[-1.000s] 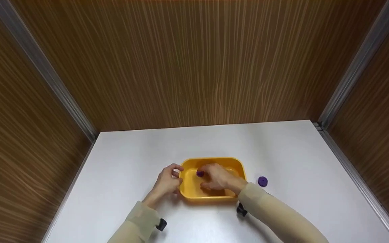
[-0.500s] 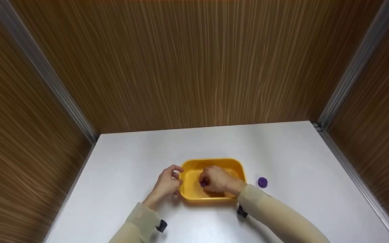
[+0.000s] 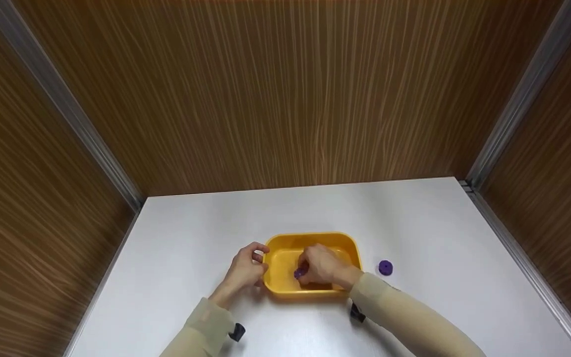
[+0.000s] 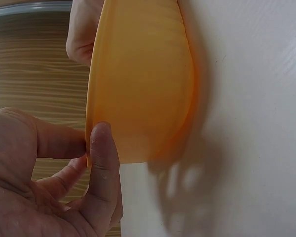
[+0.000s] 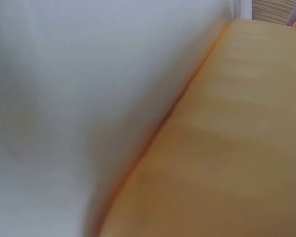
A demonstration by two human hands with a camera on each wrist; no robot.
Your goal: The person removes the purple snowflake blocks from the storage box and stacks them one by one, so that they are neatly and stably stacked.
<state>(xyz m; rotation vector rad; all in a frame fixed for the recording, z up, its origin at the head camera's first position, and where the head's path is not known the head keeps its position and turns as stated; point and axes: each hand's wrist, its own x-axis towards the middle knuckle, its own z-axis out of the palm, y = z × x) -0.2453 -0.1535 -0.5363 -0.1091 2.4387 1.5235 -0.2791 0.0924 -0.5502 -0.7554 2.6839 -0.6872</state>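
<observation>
A yellow plastic tray [image 3: 280, 290] with rounded corners stands on the white table. My left hand [image 3: 245, 267] holds its left rim, and in the left wrist view the thumb and fingers [image 4: 102, 163] pinch that rim. Inside the tray, my right hand [image 3: 321, 265] has curled fingers around a small purple piece [image 3: 299, 272], mostly covered by the fingers. A round purple disc [image 3: 385, 267] with a dark centre mark lies on the table, right of the tray. The right wrist view shows only the tray's outer wall [image 5: 227, 138] and table, not the right hand's grip.
The white table [image 3: 191, 223] is bounded by a wood-grain back panel [image 3: 295, 99] and side panels with metal rails [image 3: 518, 94]. Black wrist cameras [image 3: 237, 332] sit at both beige sleeves.
The right hand's fingers have closed around the purple piece and drawn it slightly toward the tray's near side. The left hand, tray and purple disc stay in place.
</observation>
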